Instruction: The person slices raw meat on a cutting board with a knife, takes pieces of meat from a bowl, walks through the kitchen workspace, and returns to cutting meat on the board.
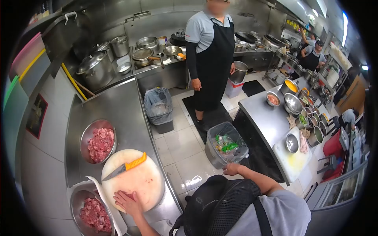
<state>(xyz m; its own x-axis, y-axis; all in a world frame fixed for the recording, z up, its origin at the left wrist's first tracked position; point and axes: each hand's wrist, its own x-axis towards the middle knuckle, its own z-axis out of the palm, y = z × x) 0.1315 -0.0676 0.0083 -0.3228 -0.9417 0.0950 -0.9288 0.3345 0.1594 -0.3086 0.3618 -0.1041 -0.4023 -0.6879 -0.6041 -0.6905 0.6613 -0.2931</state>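
My left hand [128,201] lies flat, fingers spread, on the near part of a round white cutting board [136,188], holding nothing. A knife [124,167] with an orange handle rests across the board's far half, apart from the hand. To the board's left is a steel bowl of cut raw meat [101,144]; a second bowl of meat [95,214] sits nearer, left of my hand. My right hand [231,169] hangs by the near rim of a grey waste bin [214,155], fingers curled, with no object visible in it. Whether it touches the rim I cannot tell.
A co-worker in a black apron [214,59] stands beyond the bin. Another lined bin [159,106] stands against the steel table [114,104]. At right, a counter [258,106] carries bowls and containers. Pots and woks line the stove [145,70] at the back.
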